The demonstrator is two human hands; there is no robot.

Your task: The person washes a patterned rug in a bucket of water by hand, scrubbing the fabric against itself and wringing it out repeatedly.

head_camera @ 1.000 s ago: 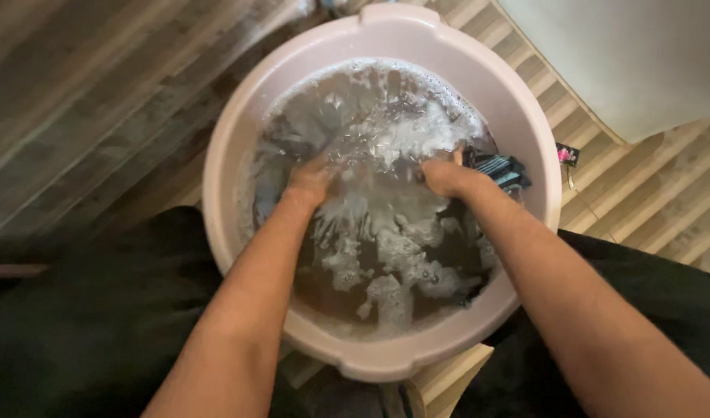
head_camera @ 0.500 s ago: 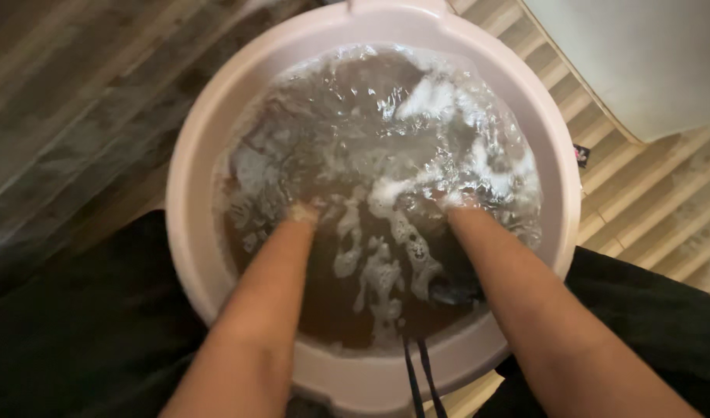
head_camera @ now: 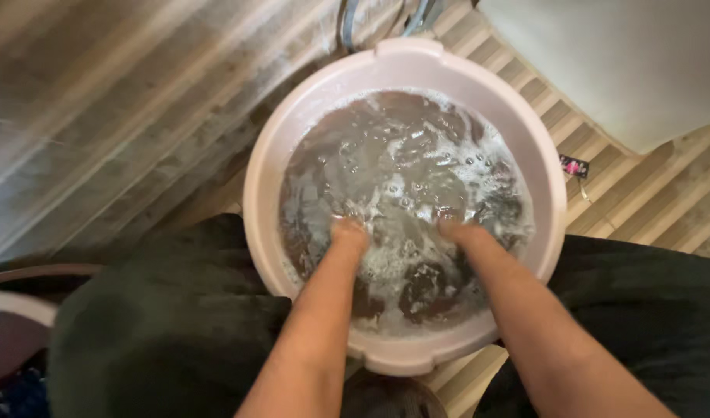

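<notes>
A round pale pink plastic basin [head_camera: 271, 155] stands on a slatted wooden floor between my knees. It holds dark, foamy water [head_camera: 401, 155] with a dark cloth [head_camera: 424, 286] showing under the suds near the front. My left hand [head_camera: 347, 231] and my right hand [head_camera: 451, 229] are both plunged under the water up to the wrists, about a hand's width apart. The fingers are hidden by foam and murky water, so what they hold cannot be seen.
My legs in dark clothing [head_camera: 161, 325] flank the basin. A white box-like object [head_camera: 626, 62] stands at the upper right. A small dark tag [head_camera: 573, 166] lies on the floor to the right of the basin. A pale curved rim [head_camera: 14, 303] sits at the far left.
My hands have drawn back from the far side of the basin toward me and sunk deeper. The dark cloth seen at the right rim is now under the water.
</notes>
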